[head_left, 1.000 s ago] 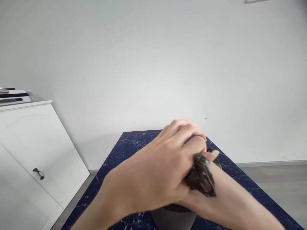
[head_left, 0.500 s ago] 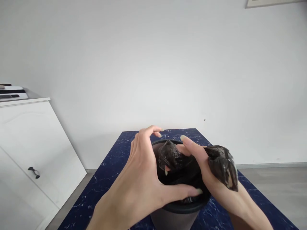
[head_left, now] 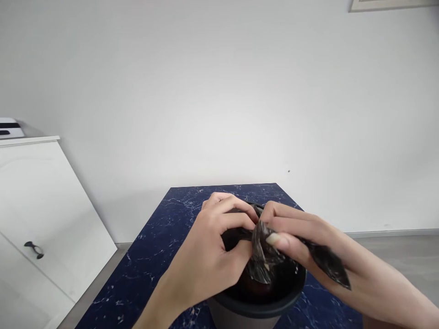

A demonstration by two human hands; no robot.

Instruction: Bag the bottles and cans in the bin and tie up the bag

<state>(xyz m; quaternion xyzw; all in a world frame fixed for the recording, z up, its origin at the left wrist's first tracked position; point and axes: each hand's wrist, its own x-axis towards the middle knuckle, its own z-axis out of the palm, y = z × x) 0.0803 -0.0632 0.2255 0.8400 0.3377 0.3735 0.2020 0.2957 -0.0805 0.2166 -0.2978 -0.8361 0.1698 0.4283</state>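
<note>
A black plastic bag [head_left: 264, 262] hangs crumpled over the mouth of a small grey bin with a black rim [head_left: 260, 301]. My left hand [head_left: 212, 249] pinches the bag's edge from the left, fingers curled closed on it. Facing it from the right, my right hand [head_left: 295, 237] grips the same bunched plastic, and a loose fold of the bag [head_left: 329, 265] lies across its wrist. The two hands meet right above the bin's opening, fingertips almost touching. The bin's inside is mostly hidden by hands and plastic.
The bin stands on a dark blue marbled tabletop [head_left: 154, 256] that runs back to a plain white wall. A white cabinet [head_left: 41, 205] with a black handle [head_left: 33, 249] stands at the left. Grey floor [head_left: 394, 260] shows to the right.
My hands, apart half a second ago with the left one spread open around the bin's rim, have come together. Both now pinch the bag above the opening.
</note>
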